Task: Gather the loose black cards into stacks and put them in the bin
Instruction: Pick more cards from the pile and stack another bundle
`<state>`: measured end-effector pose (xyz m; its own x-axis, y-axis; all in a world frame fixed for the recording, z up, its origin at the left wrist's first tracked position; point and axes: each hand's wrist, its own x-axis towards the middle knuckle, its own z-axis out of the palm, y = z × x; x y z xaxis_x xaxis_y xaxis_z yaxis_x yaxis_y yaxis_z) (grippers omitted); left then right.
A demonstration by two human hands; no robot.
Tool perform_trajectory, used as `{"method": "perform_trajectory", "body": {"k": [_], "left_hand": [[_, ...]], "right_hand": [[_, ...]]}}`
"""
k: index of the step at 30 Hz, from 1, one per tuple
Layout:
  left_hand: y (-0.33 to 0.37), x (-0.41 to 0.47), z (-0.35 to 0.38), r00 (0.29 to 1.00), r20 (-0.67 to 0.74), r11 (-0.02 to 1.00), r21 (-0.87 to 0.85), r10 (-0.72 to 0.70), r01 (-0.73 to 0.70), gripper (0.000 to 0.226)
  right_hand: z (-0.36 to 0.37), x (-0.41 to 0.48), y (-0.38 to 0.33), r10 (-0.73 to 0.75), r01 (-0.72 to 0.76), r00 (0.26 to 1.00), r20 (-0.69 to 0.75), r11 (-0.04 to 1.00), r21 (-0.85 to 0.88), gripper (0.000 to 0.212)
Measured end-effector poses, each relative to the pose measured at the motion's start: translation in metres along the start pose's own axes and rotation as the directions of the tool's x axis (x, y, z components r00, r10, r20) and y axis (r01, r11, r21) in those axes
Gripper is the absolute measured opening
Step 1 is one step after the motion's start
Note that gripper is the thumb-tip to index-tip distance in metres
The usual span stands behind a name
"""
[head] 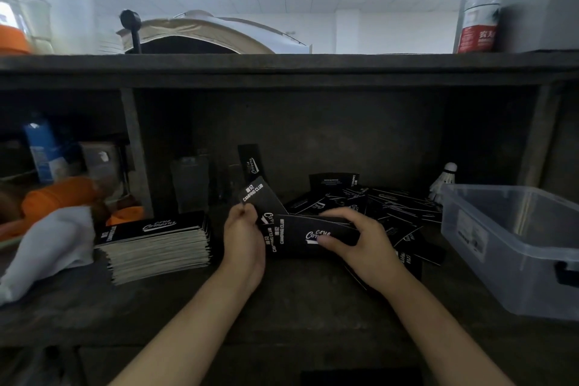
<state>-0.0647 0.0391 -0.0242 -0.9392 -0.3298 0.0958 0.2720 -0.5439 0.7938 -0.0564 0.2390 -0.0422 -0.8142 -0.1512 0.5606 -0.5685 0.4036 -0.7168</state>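
Left grip [246, 238] is a bare hand, and it pinches the left end of a small bunch of black cards [283, 236] with curled fingers. Right grip [360, 244] is the other bare hand, and it holds the right end of the same bunch, with its thumb on the front and its fingers bent over the top edge. The bunch is held just above the dark table [297, 307], near the middle. One card [257, 194] sticks up and tilts to the left from the top of the left grip, and it has white words on it. More loose black cards [391, 200] lie in a messy heap on the table, behind and to the right of the right grip. Some lean on each other. One tall card [250, 160] stands farther back against the dark back wall. To the left of the left grip sits a thick neat stack of cards [156, 241], lying flat on the table. A clear plastic bin [470, 229] sits on the table at the right, just beside the messy heap. A white shuttlecock [446, 178] stands at the far corner of the bin. At the far left lie a white cloth [50, 244] and something orange [59, 194]. Up on the top shelf at the right stands a bottle with a red label [479, 9].
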Motion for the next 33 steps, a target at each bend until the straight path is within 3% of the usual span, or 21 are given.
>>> {"method": "perform_trajectory", "body": {"k": [2, 6, 10, 13, 16, 18, 25, 33], "left_hand": [[-0.001, 0.003, -0.003, 0.997, 0.008, 0.997, -0.029, -0.076, 0.076, 0.027], [-0.006, 0.007, -0.005, 0.995, -0.092, 0.971, 0.232, -0.036, 0.056, 0.022], [-0.003, 0.01, -0.009, 0.978, -0.195, 0.981, 0.162, -0.074, 0.106, 0.025], [-0.001, 0.005, -0.006, 0.969, -0.143, 0.977, 0.053, -0.199, 0.208, 0.026], [-0.004, -0.001, -0.003, 0.974, -0.065, 0.966, 0.128, -0.218, 0.225, 0.028], [-0.007, -0.002, -0.003, 0.972, -0.1, 0.962, 0.153, -0.211, 0.225, 0.025], [0.011, -0.007, -0.007, 0.977, -0.211, 0.996, -0.077, 0.032, -0.049, 0.03], [0.009, -0.009, -0.004, 0.975, -0.119, 0.982, 0.023, 0.189, -0.188, 0.02]], "right_hand": [[-0.001, -0.001, 0.001, 0.025, -0.025, 1.0, 0.014, 1.0, 0.001, 0.047], [-0.002, -0.002, 0.001, 0.053, -0.052, 0.999, 0.009, 0.999, -0.008, 0.046], [-0.002, -0.002, 0.003, 0.045, -0.045, 0.999, 0.007, 0.997, -0.057, 0.038], [-0.004, -0.003, 0.001, 0.047, -0.044, 0.997, 0.054, 0.997, -0.059, 0.044], [-0.004, -0.004, -0.001, 0.016, -0.014, 0.997, 0.075, 0.999, -0.031, 0.054], [-0.003, -0.004, -0.001, -0.001, 0.004, 0.997, 0.071, 0.999, -0.04, 0.053], [-0.002, -0.001, 0.004, -0.007, 0.008, 1.0, 0.021, 0.997, -0.074, 0.028], [-0.002, 0.001, 0.01, 0.023, -0.02, 0.999, 0.029, 0.995, -0.097, 0.027]]}}
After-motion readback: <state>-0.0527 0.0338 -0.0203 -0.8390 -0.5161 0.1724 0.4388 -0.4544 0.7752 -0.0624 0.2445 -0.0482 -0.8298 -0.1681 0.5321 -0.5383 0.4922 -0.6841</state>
